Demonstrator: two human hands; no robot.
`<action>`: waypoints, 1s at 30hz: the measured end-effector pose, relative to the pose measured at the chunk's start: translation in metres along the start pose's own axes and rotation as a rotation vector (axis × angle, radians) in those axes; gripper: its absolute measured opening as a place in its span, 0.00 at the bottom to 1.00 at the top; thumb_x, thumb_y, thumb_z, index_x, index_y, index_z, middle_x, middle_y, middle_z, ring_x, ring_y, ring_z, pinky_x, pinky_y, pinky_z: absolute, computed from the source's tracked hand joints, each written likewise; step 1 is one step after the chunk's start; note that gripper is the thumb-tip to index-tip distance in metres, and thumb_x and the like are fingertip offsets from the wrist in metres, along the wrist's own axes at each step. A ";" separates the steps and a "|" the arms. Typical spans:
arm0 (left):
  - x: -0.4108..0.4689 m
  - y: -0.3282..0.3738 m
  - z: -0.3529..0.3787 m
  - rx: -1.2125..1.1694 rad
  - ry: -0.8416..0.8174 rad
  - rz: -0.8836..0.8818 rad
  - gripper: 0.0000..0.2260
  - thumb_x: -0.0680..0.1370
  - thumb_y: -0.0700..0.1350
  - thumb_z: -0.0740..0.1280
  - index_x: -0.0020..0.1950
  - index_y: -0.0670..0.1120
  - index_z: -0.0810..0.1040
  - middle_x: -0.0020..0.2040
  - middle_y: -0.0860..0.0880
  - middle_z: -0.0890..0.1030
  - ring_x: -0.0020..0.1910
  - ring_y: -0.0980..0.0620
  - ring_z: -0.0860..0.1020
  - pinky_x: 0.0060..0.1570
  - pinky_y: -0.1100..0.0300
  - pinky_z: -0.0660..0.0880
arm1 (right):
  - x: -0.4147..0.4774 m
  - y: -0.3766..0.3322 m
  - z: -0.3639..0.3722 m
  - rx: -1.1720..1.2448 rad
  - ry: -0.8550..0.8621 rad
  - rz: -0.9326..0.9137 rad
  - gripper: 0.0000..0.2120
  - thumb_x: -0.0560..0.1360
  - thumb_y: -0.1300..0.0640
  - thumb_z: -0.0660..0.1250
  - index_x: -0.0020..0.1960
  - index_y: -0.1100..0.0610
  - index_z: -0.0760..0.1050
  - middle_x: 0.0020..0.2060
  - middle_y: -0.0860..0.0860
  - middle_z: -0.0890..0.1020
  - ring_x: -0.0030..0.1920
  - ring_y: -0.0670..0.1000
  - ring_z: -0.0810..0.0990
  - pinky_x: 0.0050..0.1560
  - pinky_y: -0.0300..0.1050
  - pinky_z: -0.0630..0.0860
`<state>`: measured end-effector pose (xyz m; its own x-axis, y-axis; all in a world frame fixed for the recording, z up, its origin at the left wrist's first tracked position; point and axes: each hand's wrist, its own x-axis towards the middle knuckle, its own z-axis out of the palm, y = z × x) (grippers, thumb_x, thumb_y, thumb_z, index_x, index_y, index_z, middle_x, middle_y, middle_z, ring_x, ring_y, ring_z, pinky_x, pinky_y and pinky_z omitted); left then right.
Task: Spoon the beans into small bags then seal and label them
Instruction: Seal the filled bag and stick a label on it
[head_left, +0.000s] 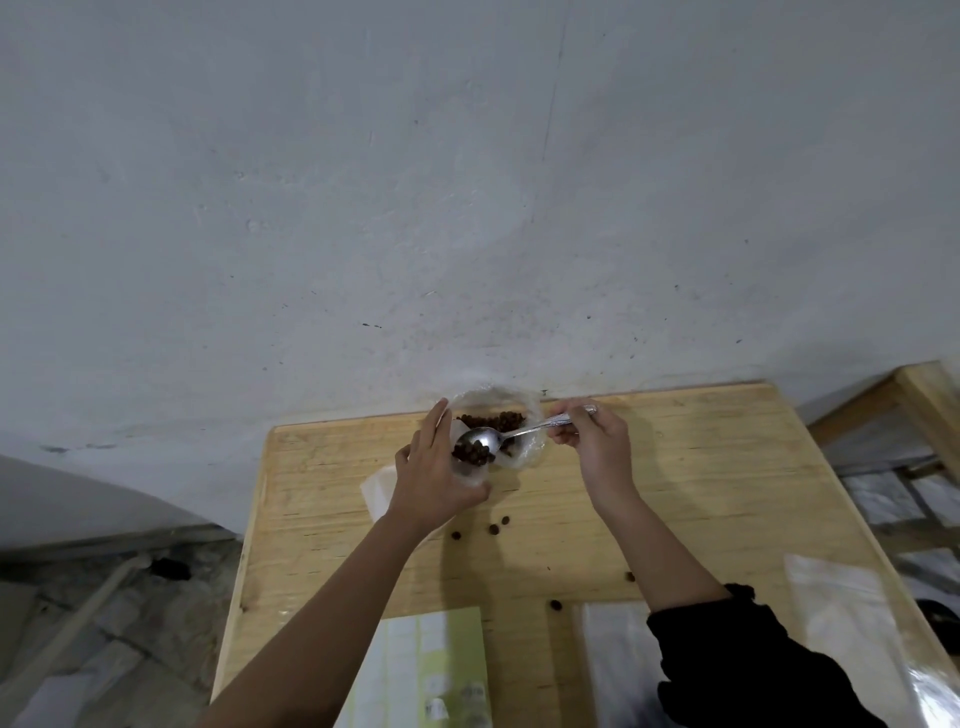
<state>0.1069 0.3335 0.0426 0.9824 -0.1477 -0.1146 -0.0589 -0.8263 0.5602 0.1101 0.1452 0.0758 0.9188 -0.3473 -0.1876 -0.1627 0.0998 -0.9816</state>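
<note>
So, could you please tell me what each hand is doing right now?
Left hand: holds a small clear plastic bag with brown beans in it.
Right hand: grips the handle of a silver metal spoon.

Wooden tabletop carries a bean sack; nearer than the sack lie loose beans, a label sheet and empty bags

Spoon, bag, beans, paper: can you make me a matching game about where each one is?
Things:
1. spoon
2. small bag
3. loose beans
4. green-and-white sheet

Places:
A. lying at the near edge of the table
B. gripped in the left hand
C. scattered on the table
D. held in the right hand

Pairs: 1-D, 2-B, 3-C, 4-A
</note>
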 end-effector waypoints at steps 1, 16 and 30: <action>0.000 -0.001 0.000 0.007 -0.003 0.005 0.46 0.67 0.55 0.72 0.76 0.46 0.50 0.77 0.54 0.49 0.73 0.52 0.58 0.68 0.50 0.57 | -0.001 0.001 0.000 -0.017 0.013 -0.033 0.12 0.79 0.64 0.59 0.42 0.62 0.79 0.34 0.54 0.80 0.30 0.46 0.78 0.35 0.36 0.77; -0.008 0.001 -0.001 -0.026 0.003 0.062 0.45 0.64 0.59 0.66 0.76 0.46 0.52 0.77 0.55 0.50 0.72 0.54 0.59 0.65 0.51 0.59 | -0.006 0.028 0.013 -0.150 0.114 0.003 0.09 0.80 0.61 0.58 0.49 0.59 0.78 0.39 0.49 0.80 0.42 0.47 0.80 0.50 0.40 0.78; -0.005 -0.002 0.000 -0.027 -0.035 0.021 0.50 0.61 0.68 0.60 0.77 0.45 0.49 0.77 0.54 0.48 0.73 0.52 0.58 0.67 0.49 0.59 | 0.010 0.010 0.004 0.128 0.293 0.179 0.13 0.79 0.62 0.59 0.38 0.59 0.78 0.39 0.55 0.80 0.36 0.50 0.79 0.37 0.35 0.77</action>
<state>0.1021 0.3357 0.0417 0.9741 -0.1843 -0.1313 -0.0741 -0.8080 0.5846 0.1194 0.1464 0.0639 0.7349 -0.5641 -0.3764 -0.2481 0.2929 -0.9234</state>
